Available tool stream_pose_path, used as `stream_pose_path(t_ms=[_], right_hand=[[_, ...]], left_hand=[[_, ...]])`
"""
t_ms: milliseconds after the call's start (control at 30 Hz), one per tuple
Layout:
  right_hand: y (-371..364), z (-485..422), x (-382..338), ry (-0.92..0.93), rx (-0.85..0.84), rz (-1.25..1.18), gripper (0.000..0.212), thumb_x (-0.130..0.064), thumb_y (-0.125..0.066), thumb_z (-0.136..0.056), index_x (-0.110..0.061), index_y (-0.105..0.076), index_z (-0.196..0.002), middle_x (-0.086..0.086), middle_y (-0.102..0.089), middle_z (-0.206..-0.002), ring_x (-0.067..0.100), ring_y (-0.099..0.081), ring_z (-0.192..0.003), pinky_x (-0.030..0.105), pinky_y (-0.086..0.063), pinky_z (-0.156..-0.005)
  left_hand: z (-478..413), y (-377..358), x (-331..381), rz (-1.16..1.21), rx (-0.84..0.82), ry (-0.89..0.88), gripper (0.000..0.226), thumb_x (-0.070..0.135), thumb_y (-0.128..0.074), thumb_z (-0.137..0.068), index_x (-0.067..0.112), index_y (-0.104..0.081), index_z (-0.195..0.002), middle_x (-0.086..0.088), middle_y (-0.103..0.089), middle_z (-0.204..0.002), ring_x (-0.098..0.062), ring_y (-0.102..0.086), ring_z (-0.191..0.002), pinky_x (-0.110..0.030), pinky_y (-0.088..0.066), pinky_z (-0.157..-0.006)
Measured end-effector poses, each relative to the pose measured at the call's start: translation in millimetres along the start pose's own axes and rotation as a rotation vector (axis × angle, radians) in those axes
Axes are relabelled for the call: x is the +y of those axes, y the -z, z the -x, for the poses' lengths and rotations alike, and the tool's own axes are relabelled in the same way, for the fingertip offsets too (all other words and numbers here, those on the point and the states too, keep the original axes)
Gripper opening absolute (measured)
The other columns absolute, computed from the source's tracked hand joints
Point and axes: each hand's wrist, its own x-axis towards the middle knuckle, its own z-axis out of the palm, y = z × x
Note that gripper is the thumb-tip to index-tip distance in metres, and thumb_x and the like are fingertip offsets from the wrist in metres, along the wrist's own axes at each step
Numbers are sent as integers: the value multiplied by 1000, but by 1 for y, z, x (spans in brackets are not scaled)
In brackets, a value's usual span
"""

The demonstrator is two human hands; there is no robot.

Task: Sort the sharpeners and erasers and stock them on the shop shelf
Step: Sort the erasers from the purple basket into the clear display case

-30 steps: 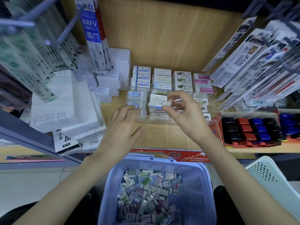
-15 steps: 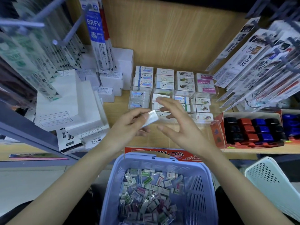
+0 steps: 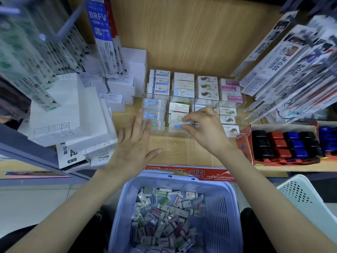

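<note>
Wrapped erasers stand in rows inside a clear acrylic organiser (image 3: 241, 136) on the wooden shelf. My right hand (image 3: 206, 132) pinches a white eraser with a blue band (image 3: 178, 125) between thumb and fingertips, at the front of the organiser's second column. Beside the leftmost column my left hand (image 3: 133, 143) hovers flat, fingers spread, holding nothing. Below my arms, a lilac basket (image 3: 182, 181) contains several loose wrapped erasers (image 3: 164, 221). A red box of black, red and blue sharpeners (image 3: 284, 143) sits on the shelf at the right.
White refill boxes (image 3: 63, 114) are stacked at the shelf's left. Packaged pen refills hang on hooks at the upper left (image 3: 102, 33) and the right (image 3: 291, 61). A red eraser carton (image 3: 191, 173) lies at the shelf edge. A white basket (image 3: 306, 198) stands lower right.
The white eraser went from my left hand to my right, which carried it forward to the organiser's second column. My left hand opened and moved toward the leftmost column.
</note>
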Motion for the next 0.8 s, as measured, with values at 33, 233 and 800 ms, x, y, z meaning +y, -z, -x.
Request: stream_pose_path(t_ms=[33, 233, 800], right_hand=[[-2, 0, 0, -3, -8, 2, 15, -24, -65, -87, -18, -71, -99, -9, -65, -89, 15, -40, -103, 30, -26, -95], [-12, 10, -5, -81, 47, -28, 18, -20, -55, -93, -17, -73, -95, -5, -66, -102, 18, -42, -97, 32, -32, -91], [9, -13, -16, -176, -140, -95, 20, -1, -65, -84, -21, -65, -84, -8, -53, -79, 2, -45, -65, 21, -38, -68]], left_hand=[[0, -2, -1, 17, 7, -14, 92, 68, -12, -82, 8, 1, -150, -9, 36, -149, -33, 9, -145, -46, -7, -115], [0, -1, 0, 90, 27, -38, 90, 65, -19, -84, 8, 0, -150, -5, 39, -146, -32, 5, -145, -44, -12, -115], [5, 12, 7, 157, 11, 9, 73, 51, -33, -95, 11, -8, -150, -10, 24, -155, -27, 9, -145, -39, -3, -117]])
